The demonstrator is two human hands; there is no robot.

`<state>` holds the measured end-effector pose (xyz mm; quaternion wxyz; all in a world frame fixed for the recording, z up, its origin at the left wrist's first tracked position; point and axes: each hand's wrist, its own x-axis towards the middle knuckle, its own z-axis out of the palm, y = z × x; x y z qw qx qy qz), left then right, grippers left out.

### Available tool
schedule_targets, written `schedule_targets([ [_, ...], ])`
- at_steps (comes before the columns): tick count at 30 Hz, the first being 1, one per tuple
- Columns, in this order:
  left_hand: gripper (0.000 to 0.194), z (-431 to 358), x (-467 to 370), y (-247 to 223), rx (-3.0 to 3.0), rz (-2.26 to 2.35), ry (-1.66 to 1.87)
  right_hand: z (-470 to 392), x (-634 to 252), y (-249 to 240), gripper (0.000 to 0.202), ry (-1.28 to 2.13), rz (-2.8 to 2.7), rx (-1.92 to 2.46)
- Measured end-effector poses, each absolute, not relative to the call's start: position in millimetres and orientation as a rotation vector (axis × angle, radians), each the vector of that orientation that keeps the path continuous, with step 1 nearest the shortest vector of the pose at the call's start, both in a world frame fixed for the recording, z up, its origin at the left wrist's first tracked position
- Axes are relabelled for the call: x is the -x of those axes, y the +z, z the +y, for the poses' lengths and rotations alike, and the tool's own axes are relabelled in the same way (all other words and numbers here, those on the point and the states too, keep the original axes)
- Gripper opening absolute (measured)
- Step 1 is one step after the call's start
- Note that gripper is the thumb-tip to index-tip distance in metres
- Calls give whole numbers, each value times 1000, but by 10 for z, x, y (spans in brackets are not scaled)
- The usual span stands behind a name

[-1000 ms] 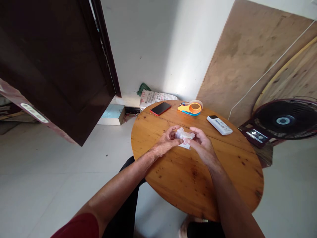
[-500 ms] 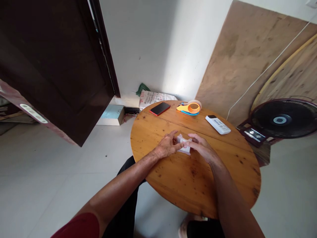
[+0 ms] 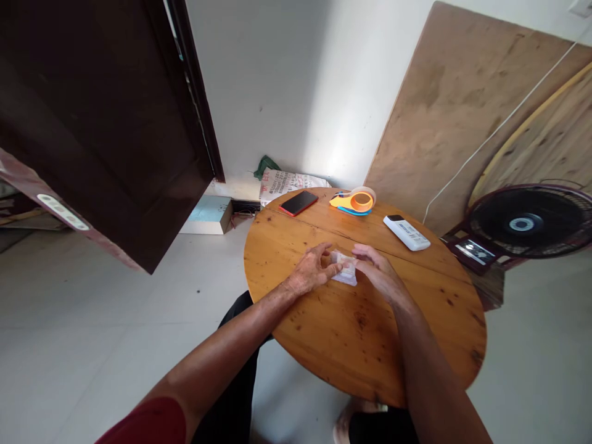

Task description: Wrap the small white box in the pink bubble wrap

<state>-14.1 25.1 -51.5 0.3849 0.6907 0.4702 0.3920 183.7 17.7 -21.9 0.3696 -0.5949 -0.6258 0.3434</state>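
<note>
A small white packet in clear, wrinkled wrapping (image 3: pixel 345 275) lies on the round wooden table (image 3: pixel 324 327), between my two hands. From the left, my left hand (image 3: pixel 314 269) has its thumb on the packet's upper part and its other fingers curved around the left side. My right hand (image 3: pixel 377 271) touches the right side with its thumb and a fingertip, the fingers bent. Both hands hold the packet low against the wood. Its exact contents are too small to make out.
Along the table's far side are a red-edged phone (image 3: pixel 298 203), an orange and blue tape dispenser (image 3: pixel 354 201) and a white device (image 3: pixel 407 232). A black fan (image 3: pixel 525 223) stands right of the table. A dark door (image 3: pixel 106 123) is at left.
My right thumb has moved slightly up and right on the packet, and more of the packet's face shows. My left hand has barely moved.
</note>
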Motion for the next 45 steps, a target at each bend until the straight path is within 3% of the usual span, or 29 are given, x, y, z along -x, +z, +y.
schedule_targets([
  [20,61,244,125,-484,-1735,1144,1023,96,-1808,-80,38,883,-1763,1454],
  [27,71,267,127,-439,-1823,1021,1021,89,-1775,-110,40,852,-1855,1455],
  [45,55,300,42,-567,-1454,797,1027,120,-1837,-185,40,704,-1927,1450],
])
